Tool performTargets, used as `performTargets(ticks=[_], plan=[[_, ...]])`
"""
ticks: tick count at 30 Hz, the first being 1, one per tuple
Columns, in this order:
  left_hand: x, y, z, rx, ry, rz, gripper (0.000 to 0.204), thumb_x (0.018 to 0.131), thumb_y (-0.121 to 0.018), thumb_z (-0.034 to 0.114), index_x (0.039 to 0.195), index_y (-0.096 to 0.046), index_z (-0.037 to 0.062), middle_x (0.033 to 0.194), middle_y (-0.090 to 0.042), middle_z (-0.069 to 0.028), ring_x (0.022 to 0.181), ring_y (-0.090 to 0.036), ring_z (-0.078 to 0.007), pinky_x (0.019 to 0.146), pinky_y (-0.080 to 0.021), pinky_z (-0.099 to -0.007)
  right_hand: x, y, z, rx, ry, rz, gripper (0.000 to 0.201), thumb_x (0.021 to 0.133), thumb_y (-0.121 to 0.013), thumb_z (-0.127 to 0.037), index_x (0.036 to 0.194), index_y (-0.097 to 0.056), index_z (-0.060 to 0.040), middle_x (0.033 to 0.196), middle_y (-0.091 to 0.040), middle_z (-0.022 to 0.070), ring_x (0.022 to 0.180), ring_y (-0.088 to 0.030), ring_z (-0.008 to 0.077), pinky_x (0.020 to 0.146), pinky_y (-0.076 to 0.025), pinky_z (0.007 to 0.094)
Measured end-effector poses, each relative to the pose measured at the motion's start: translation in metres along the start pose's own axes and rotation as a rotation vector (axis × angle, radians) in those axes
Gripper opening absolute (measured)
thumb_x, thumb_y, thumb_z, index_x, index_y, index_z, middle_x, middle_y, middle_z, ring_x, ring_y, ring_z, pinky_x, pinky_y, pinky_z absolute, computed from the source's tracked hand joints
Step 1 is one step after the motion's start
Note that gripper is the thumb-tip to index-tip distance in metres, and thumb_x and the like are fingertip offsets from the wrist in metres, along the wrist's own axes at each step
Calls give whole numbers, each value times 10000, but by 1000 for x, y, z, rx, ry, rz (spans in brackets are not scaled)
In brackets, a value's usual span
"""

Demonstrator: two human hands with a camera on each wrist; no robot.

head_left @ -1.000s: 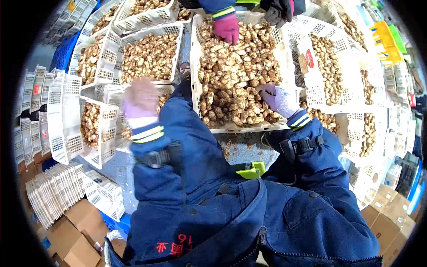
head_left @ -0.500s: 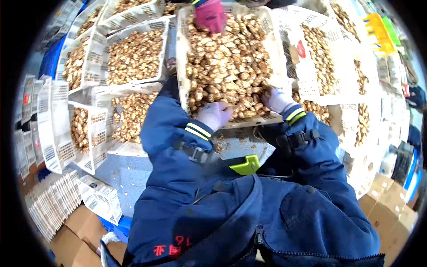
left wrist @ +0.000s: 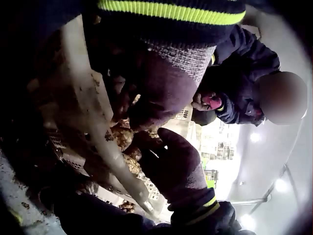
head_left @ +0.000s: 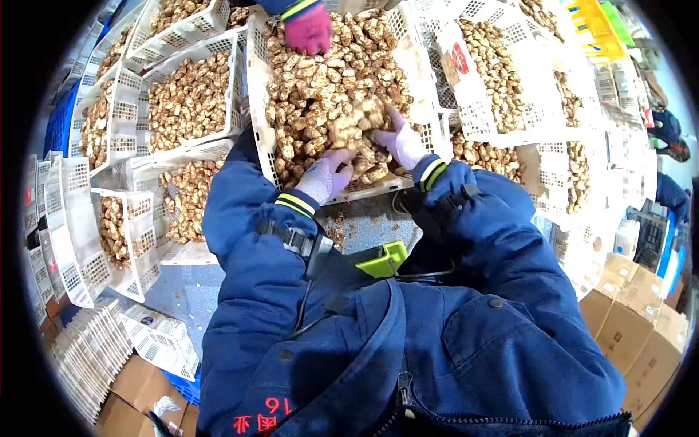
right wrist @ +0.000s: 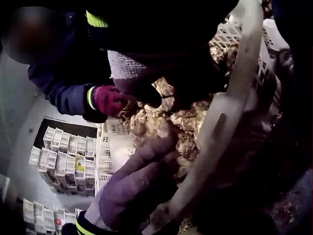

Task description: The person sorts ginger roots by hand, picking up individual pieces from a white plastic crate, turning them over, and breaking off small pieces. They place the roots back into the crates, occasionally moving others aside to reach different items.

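Observation:
Both gloved hands work at the near end of a white crate [head_left: 256,95] full of mottled brown-and-cream mushrooms [head_left: 298,95]. At the near rim, my left hand [head_left: 325,175] reaches over the pile, loosely bent fingers touching mushrooms. My right hand [head_left: 402,140] comes in from the right, thumb and fingers spread against the pile. Between the hands some mushrooms [head_left: 353,124] are blurred by motion. In the right wrist view, the left hand [right wrist: 129,188] extends its fingers to the heap. The left wrist view shows the right hand [left wrist: 173,164] beside mushrooms, its fingertips partly in shadow.
Another person's pink-gloved hand [head_left: 308,30] touches the far end of the pile. More mushroom-filled crates stand on both sides, including a left crate [head_left: 237,80] and a right crate [head_left: 429,44]. A green plastic piece [head_left: 384,260] is below the crate, and cardboard boxes [head_left: 641,320] stand at right.
My left hand came from over the left crates into the middle crate, beside the right hand. The right hand moved inward with its fingers spreading. The head view shifted, so the crates sit farther left.

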State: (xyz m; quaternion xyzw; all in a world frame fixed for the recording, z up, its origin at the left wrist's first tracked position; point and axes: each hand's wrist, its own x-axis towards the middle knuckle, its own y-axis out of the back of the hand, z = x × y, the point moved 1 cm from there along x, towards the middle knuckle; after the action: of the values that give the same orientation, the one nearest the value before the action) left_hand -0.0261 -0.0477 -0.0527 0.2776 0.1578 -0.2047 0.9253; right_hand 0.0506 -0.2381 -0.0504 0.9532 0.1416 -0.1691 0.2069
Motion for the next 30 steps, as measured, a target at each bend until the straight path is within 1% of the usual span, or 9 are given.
performTargets(ticks=[10,13,14,17,20,23,25,29,30], plan=[[62,45,-19,-513,-205,335,477,896,-509,59,1369,-452,85,1459,-377,-138,1367,-317,-249,1119,-246,-326,37,37,-12,846,49,-130,746,802,-471,61,1478,-183,-70,1421,-361,183,1049,-572,275,837,-542,345],[49,55,-4,-767,-158,358,396,900,-514,30,1295,-531,40,1392,-458,-120,1326,-366,-205,1092,-268,-292,62,54,51,388,-74,-169,456,812,-526,11,1262,-552,-58,1093,-635,156,883,-627,236,715,-524,307],[46,60,-1,-756,-132,399,382,903,-519,31,1284,-534,21,1390,-460,-116,1316,-379,-202,1080,-289,-285,42,46,33,-269,407,73,278,825,-532,-29,1064,-670,-62,926,-678,128,758,-644,221,632,-520,325],[43,61,-9,-1059,-66,666,266,944,-525,101,1162,-596,-35,995,-614,-18,777,-552,-73,677,-448,-186,-8,25,-27,-514,122,-125,239,840,-547,-169,1013,-677,-66,985,-666,173,887,-644,292,772,-511,348],[-5,64,22,-1166,-97,598,273,951,-515,109,1199,-558,3,1052,-605,-84,821,-579,-141,667,-489,-246,-17,-8,-7,-800,582,-23,440,817,-591,-298,1199,-569,-80,1088,-615,151,984,-593,342,871,-459,462],[-35,36,20,-1203,-58,662,300,943,-522,107,1230,-550,26,1077,-623,-111,843,-615,-171,673,-522,-262,-8,-25,-13,-1143,397,-60,349,814,-604,-307,1096,-590,-102,1081,-582,121,990,-582,314,829,-469,449],[-43,28,39,-1193,320,603,296,923,-516,101,1206,-564,29,1026,-643,-105,831,-632,-160,664,-542,-266,-1,-30,-19,-1262,291,-134,287,817,-603,-263,1055,-623,-103,1085,-586,113,1013,-585,300,828,-478,439],[-15,9,-7,-1336,321,323,315,896,-538,74,1208,-558,30,950,-660,-109,726,-635,-153,545,-529,-273,5,-5,-11,-864,211,1,199,799,-603,-141,980,-646,-70,1022,-613,185,963,-614,359,835,-501,430],[-9,5,-16,-1671,61,-38,322,892,-546,74,1211,-555,28,961,-659,-114,707,-626,-144,532,-526,-273,7,1,-4,-850,240,-4,197,804,-604,-163,972,-645,-67,1019,-609,194,964,-613,360,833,-501,433]])
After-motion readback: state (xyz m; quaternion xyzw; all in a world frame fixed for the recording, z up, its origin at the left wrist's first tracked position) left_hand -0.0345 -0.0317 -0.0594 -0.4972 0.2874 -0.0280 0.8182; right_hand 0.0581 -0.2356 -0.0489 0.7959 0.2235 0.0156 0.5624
